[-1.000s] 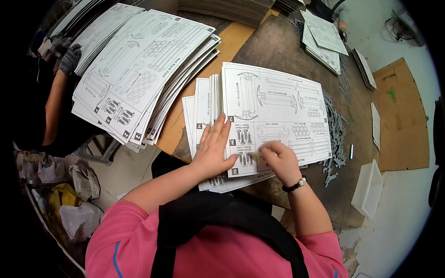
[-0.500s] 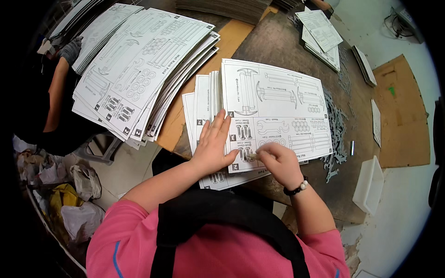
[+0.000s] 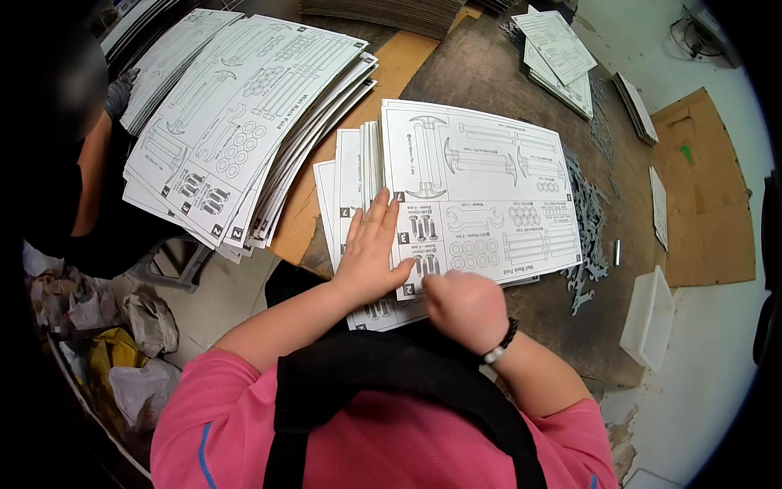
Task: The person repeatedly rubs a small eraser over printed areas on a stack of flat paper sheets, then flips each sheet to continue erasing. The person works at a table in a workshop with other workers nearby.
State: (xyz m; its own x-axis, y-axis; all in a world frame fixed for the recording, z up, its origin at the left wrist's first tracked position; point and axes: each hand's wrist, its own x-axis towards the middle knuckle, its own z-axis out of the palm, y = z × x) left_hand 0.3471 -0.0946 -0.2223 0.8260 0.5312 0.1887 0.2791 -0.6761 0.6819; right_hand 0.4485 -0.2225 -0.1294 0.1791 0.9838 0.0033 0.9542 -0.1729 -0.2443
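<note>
A stack of white printed cards (image 3: 481, 232) with line drawings of hammers, wrenches, rings and screws lies before me, slightly fanned at its left side. Across the left edge of the top card, my left hand (image 3: 371, 251) rests flat with its fingers stretched out. My right hand (image 3: 466, 308) is closed in a fist over the lower edge of the same card. Its fingertips are turned away, so whatever it may pinch is hidden. More cards (image 3: 350, 204) stick out beneath, under and beside my left hand.
A taller card stack (image 3: 244, 122) stands at the left, with another person's gloved hand (image 3: 120, 94) beyond it. Grey wrench-shaped pieces (image 3: 586, 236) lie heaped right of my cards. A white tray (image 3: 648, 318) and a small metal cylinder (image 3: 617, 253) sit farther right.
My right hand has moved left and nearer to me, curling into a fist; the small pale thing seen at its fingertips no longer shows. My left hand stays pressed on the cards.
</note>
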